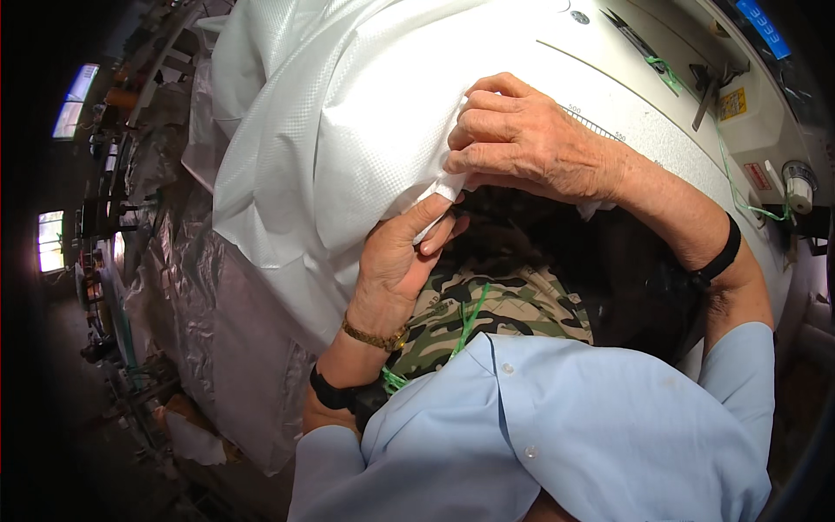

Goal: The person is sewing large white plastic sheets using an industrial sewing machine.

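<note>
A large sheet of white textured fabric (374, 139) spreads over the left of the work table and hangs down toward my lap. My left hand (404, 235) pinches its near edge, thumb on top and fingers curled beneath. Just above and to the right, my right hand (531, 139) grips the same edge with bent fingers. Between the two hands the edge looks folded into a narrow strip. My right hand's fingertips are partly hidden by the fabric and its own knuckles.
A sewing machine (757, 130) with a lit blue display stands at the right. Dark tweezers (631, 35) and green thread (665, 76) lie on the white table (661, 139), which has a printed ruler scale. Crinkled plastic sheeting (191, 287) hangs at the left.
</note>
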{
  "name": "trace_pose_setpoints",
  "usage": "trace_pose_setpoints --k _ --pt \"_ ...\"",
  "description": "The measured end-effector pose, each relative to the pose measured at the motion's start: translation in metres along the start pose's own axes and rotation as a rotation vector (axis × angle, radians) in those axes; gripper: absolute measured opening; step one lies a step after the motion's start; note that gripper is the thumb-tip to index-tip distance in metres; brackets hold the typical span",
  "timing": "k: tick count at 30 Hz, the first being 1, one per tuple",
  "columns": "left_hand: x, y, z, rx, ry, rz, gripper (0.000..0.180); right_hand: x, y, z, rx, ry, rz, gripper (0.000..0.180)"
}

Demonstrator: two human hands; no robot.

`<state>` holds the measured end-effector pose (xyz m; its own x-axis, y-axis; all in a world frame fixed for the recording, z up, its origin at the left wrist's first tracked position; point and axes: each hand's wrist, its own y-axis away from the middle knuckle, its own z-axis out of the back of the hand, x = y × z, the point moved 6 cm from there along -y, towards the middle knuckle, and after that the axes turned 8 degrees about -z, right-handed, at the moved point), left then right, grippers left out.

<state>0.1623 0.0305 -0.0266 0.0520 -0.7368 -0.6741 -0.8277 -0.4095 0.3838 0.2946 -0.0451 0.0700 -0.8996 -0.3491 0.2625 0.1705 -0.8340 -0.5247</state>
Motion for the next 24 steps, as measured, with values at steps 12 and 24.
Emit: trace_pose_setpoints --k 12,24 --pt "-0.005 0.006 -0.017 0.103 0.024 0.044 0.014 0.006 0.001 0.003 -0.015 -0.013 0.053 0.012" --pt "-0.008 0.007 -0.02 0.073 0.048 0.051 0.016 0.017 0.008 0.001 -0.05 0.144 0.184 0.012"
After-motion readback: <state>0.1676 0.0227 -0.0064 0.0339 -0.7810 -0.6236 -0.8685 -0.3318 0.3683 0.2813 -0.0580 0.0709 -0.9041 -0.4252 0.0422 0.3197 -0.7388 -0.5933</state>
